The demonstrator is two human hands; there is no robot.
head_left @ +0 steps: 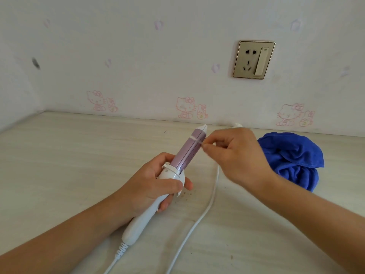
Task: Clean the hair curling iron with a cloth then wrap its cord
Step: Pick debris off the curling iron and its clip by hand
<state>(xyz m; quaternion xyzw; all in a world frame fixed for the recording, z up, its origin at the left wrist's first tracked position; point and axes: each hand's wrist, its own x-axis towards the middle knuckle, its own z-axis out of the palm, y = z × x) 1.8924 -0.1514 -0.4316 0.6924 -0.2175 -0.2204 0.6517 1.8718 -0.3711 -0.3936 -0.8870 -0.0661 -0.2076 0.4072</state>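
The curling iron (187,153) has a white handle and a lilac barrel that points up and away from me. My left hand (154,184) grips its handle just below the barrel. My right hand (235,155) pinches the white cord (205,212) beside the barrel, and one turn of cord crosses the barrel near its tip. The rest of the cord runs down the table to the bottom edge of the view. A white plug (237,125) shows behind my right hand. The crumpled blue cloth (292,159) lies on the table to the right, apart from both hands.
A pale wood-grain table (59,165) meets a white wall with pink cartoon-cat stickers. A brass-coloured wall socket with a switch (253,59) sits above the table at the right. Small dark crumbs (185,195) lie under the iron.
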